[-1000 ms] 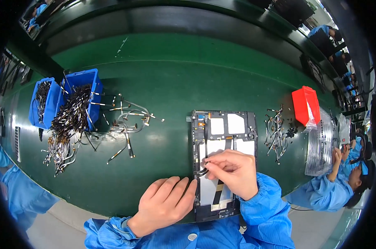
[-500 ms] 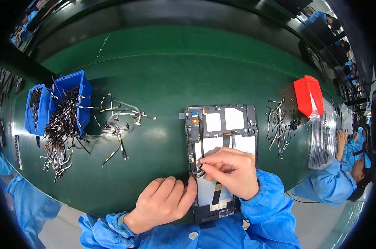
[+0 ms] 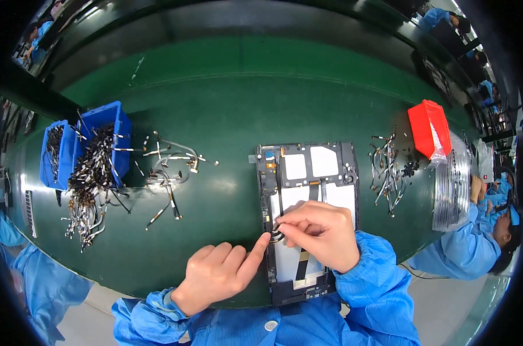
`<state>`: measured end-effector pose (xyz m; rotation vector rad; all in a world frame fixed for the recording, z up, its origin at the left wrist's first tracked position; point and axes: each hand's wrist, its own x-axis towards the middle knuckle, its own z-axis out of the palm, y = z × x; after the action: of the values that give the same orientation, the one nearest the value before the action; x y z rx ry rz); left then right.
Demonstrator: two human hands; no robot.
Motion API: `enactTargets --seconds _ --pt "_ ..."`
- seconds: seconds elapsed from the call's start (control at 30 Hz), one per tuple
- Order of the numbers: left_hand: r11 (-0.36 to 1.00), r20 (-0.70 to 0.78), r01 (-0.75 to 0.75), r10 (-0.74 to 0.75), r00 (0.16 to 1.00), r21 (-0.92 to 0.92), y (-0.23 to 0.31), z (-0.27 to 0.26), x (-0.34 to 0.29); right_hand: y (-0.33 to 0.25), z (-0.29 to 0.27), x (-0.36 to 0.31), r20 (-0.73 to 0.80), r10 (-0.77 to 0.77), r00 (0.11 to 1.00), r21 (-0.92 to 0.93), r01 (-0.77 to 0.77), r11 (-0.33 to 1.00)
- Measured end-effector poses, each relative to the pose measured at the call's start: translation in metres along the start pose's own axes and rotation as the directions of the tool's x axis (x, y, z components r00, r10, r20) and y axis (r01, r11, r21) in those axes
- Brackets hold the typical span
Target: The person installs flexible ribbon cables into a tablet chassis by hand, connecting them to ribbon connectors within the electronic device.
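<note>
A left hand [image 3: 215,274], index finger apart from its curled neighbours and gripping nothing visible, touches the left edge of an opened tablet [image 3: 299,196] flat on a green table [image 3: 232,115]; just inside that edge, the right hand [image 3: 325,236] has thumb and forefinger clamped on a black cable [image 3: 277,233]. The cable looks light and springy (its ends probably delicate), best pinched near a tip; the tablet, likely fragile inside, is best steadied by its frame.

Electronics assembly workshop, judging by the opened flat device [image 3: 296,199] under the grip of the right hand [image 3: 325,235], the green workbench [image 3: 215,109], blue bins [image 3: 124,128] of cables [image 3: 94,161] well left of the grip, and smocked co-workers [image 3: 460,251] far right.
</note>
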<state>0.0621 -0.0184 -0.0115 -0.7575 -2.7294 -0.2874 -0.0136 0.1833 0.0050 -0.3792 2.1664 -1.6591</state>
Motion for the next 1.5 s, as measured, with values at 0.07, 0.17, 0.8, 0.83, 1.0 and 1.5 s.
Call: enactTargets --seconds 0.07,0.17,0.8,0.83,1.0,1.5 --pt "1.000 0.020 0.002 -0.002 1.000 0.014 0.003 -0.001 0.000 0.004 0.000 -0.001 -0.009 -0.007 1.000 0.011 0.007 1.000" --pt "1.000 -0.092 -0.008 0.010 0.996 0.019 0.010 -0.006 -0.001 0.008 0.001 0.002 -0.002 -0.041 0.999 -0.003 0.041 0.999" --pt "0.999 -0.050 0.011 -0.010 0.999 0.030 0.051 0.005 0.023 0.011 -0.004 0.004 -0.094 -0.248 0.964 -0.286 0.212 0.934" --pt "1.000 -0.048 0.012 -0.010 0.999 0.027 0.051 0.006 0.023 0.012 -0.004 0.004 -0.089 -0.258 0.962 -0.299 0.221 0.928" --pt "0.997 -0.018 0.017 -0.016 1.000 0.077 0.051 0.003 0.023 0.012 -0.003 0.005 -0.067 -0.279 0.958 -0.342 0.241 0.908" --pt "0.995 0.016 0.008 -0.010 1.000 0.100 0.053 0.005 0.026 0.006 -0.007 0.020 -0.090 -0.187 0.978 -0.275 0.156 0.949"
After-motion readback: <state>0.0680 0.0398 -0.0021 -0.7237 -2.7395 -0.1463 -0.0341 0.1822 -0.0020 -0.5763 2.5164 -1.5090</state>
